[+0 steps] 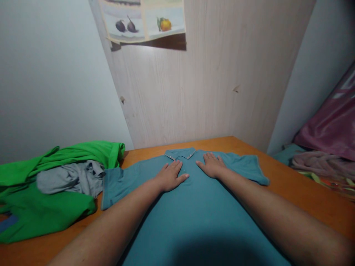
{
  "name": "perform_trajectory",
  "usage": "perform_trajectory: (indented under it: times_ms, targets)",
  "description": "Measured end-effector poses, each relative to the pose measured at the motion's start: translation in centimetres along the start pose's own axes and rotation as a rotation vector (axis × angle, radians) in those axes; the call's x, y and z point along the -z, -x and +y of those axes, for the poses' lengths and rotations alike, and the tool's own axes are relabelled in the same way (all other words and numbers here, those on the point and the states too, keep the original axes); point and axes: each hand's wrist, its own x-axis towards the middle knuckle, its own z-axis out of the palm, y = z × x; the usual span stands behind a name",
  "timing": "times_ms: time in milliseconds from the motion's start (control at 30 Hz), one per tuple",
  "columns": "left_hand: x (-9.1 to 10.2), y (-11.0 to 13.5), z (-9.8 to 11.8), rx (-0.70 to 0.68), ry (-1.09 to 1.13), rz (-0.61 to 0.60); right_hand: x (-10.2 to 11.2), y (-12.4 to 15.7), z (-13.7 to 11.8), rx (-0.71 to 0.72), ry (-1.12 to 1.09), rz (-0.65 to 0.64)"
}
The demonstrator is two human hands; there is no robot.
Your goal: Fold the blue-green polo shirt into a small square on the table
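Note:
A teal short-sleeved polo shirt (205, 210) lies spread out on the orange-brown table, its collar at the far end and its sleeves out to both sides. My left hand (170, 176) rests flat on the upper chest, just below the collar, beside the button placket. On the other side of the placket, my right hand (212, 165) lies flat near the shoulder with its fingers spread. Neither hand grips the cloth. The shirt's lower part runs toward me and is partly hidden by my forearms and a dark shadow.
Bright green cloth (50, 214) and a crumpled grey garment (72, 178) lie left of the shirt on the table (238, 146). Behind stands a wood-grain panel (180, 92) with a fruit picture (163, 24). Pink fabric (327, 125) and other textiles are piled at the right.

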Motion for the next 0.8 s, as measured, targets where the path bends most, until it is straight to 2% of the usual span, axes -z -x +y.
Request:
perform_trajectory:
  times_ms: [100,200,467,633,800]
  targets:
    - [0.0,0.9,-0.3,0.063,-0.009,-0.002,0.0,0.0,0.0,0.007,0.003,0.003]
    - [-0.1,2.4,-1.6,0.114,-0.016,0.010,0.1,0.1,0.0,0.003,0.008,0.000]
    - [0.7,9.0,-5.2,0.249,-0.030,0.006,-0.2,-0.2,0.1,0.007,0.036,0.014]
    - [0.6,12.5,-5.9,0.270,-0.031,-0.011,-0.6,-0.6,0.4,0.009,0.063,0.012]
    - [0.3,13.6,-6.0,0.255,-0.051,0.037,-0.2,-0.4,0.5,0.017,0.084,0.005]
